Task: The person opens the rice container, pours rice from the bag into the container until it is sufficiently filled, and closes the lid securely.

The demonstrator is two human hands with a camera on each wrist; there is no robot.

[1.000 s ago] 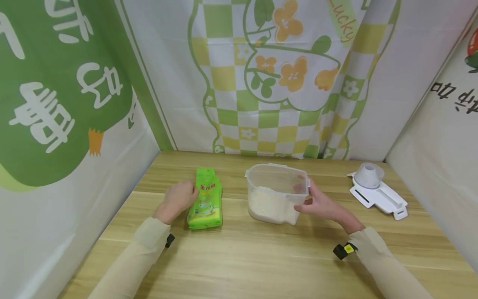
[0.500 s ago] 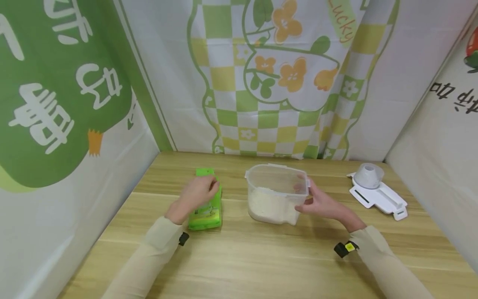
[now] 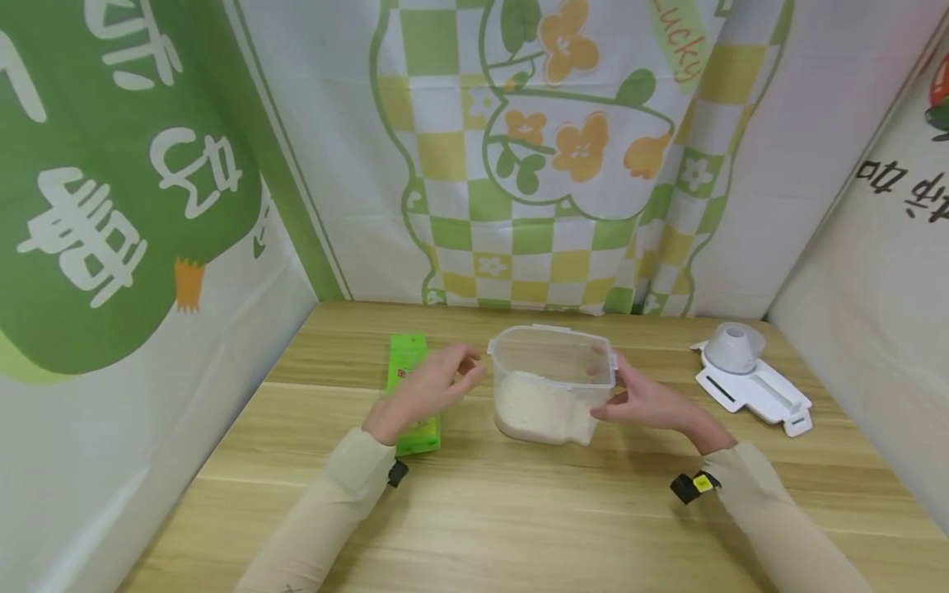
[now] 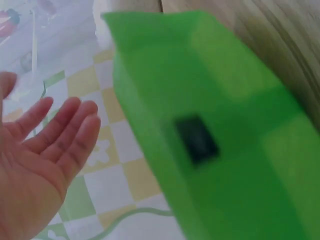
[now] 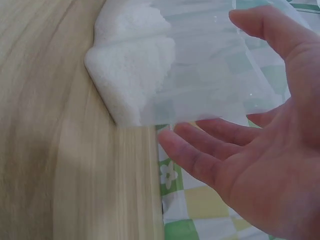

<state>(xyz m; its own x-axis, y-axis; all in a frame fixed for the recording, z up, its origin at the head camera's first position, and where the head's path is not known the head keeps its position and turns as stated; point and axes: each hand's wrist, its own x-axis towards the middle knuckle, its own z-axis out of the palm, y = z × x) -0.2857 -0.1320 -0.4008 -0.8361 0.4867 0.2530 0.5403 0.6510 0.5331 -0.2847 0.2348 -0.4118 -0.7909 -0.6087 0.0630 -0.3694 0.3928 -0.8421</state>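
A clear plastic storage container (image 3: 552,387), partly filled with white grains (image 5: 135,60) that look like rice, stands upright on the table. My right hand (image 3: 652,403) holds its right end, thumb on the near side and fingers round the far side. My left hand (image 3: 430,387) hovers over a green packet (image 3: 406,350), fingers loosely bent, fingertips just short of the container's left rim. Nothing is in its palm (image 4: 30,185) in the left wrist view. That green packet (image 4: 210,100) lies flat, partly hidden under the left hand and wrist.
A white lid-like piece (image 3: 756,391) with a translucent cup (image 3: 734,347) on it lies at the right of the wooden table (image 3: 504,519). Printed cloth (image 3: 549,247) hangs along the table's back edge, with walls on both sides.
My left hand has moved right from the green packet's left side, across it, toward the container, and its fingers have loosened. The right hand and container have stayed nearly still.
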